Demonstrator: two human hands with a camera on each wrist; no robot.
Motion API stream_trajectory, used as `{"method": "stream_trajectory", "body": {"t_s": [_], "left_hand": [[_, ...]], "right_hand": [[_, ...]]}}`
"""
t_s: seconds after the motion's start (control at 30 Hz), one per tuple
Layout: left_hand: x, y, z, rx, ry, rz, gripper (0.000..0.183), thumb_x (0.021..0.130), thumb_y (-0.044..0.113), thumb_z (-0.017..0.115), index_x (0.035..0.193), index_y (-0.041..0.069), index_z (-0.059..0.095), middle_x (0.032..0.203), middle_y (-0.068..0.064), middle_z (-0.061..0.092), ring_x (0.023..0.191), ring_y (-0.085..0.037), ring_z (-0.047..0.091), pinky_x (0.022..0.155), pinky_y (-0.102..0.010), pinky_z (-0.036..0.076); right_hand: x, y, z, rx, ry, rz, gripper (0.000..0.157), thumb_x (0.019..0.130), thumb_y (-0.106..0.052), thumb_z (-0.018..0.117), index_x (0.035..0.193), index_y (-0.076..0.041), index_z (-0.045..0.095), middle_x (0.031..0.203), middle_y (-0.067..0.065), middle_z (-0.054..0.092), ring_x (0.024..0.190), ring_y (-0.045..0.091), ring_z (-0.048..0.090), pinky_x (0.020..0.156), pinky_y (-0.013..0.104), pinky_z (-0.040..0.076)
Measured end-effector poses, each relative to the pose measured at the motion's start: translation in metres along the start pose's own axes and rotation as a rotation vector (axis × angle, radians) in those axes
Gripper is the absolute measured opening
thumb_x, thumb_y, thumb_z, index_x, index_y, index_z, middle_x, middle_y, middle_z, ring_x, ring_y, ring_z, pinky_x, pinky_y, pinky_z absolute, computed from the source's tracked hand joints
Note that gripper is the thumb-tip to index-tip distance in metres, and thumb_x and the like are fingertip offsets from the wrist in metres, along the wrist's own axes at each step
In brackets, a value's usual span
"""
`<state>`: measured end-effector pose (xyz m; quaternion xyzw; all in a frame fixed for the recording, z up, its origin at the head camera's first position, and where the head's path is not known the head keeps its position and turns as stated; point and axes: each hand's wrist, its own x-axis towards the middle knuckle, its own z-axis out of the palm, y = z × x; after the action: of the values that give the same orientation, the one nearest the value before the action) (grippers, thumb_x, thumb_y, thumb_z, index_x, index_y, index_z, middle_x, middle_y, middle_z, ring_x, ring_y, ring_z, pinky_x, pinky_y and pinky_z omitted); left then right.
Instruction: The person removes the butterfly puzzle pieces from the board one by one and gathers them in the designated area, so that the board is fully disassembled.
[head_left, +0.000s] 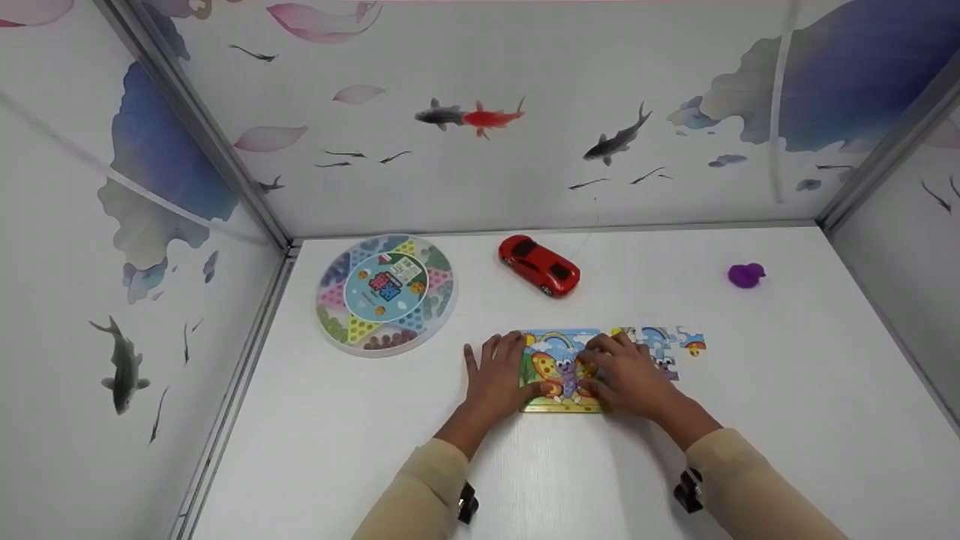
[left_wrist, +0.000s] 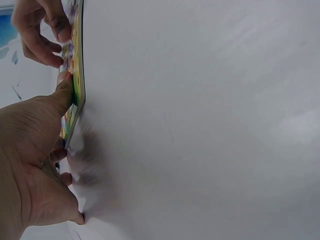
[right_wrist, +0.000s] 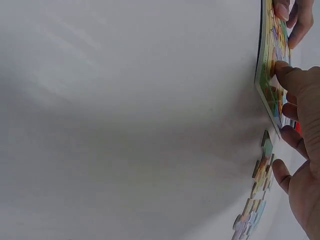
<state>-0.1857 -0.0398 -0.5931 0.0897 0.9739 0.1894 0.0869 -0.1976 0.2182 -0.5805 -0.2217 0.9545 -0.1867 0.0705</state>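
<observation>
A cartoon jigsaw puzzle [head_left: 559, 345] in a flat frame lies on the white table, showing a butterfly under a rainbow. My left hand [head_left: 496, 379] holds its left side, the thumb on top and the fingers along the edge. In the left wrist view, the left thumb [left_wrist: 64, 90] presses on the frame's face. From the right, my right hand [head_left: 628, 375] reaches over the puzzle; its thumb [right_wrist: 285, 71] and some fingertips touch the surface. I make out no loose piece between them. Several joined puzzle pieces [head_left: 656, 337] lie right of the frame, partly covered by the right hand.
Behind the puzzle stands a red toy car [head_left: 540, 266]. A round Chinese checkers board [head_left: 386, 296] lies at the back left, and a small purple toy duck [head_left: 746, 275] sits at the back right. Printed panels [head_left: 480, 180] wall in the table [head_left: 337, 465].
</observation>
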Motion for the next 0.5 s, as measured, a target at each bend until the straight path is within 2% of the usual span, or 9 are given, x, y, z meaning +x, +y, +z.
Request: {"method": "stream_trajectory", "body": {"t_s": [0.27,0.5], "left_hand": [[0.001,0.002,-0.001,0.012,-0.009,-0.002,0.098,0.095,0.072,0.073,0.171,0.02,0.04,0.176,-0.002,0.04,0.166,-0.032,0.031,0.135,-0.076,0.014],[0.0,0.003,-0.002,0.007,-0.01,-0.014,0.096,0.096,0.069,0.075,0.17,0.019,0.042,0.176,-0.002,0.041,0.166,-0.032,0.031,0.135,-0.076,0.014]], "right_hand": [[0.002,-0.008,0.0,0.007,-0.029,0.024,0.045,0.101,-0.022,0.082,0.145,-0.021,0.073,0.141,0.007,0.062,0.135,0.036,0.053,0.118,0.074,0.04],[0.007,-0.012,-0.003,0.047,-0.044,0.059,0.049,0.091,-0.01,0.087,0.137,-0.019,0.074,0.137,0.008,0.06,0.131,0.036,0.05,0.114,0.075,0.04]]}}
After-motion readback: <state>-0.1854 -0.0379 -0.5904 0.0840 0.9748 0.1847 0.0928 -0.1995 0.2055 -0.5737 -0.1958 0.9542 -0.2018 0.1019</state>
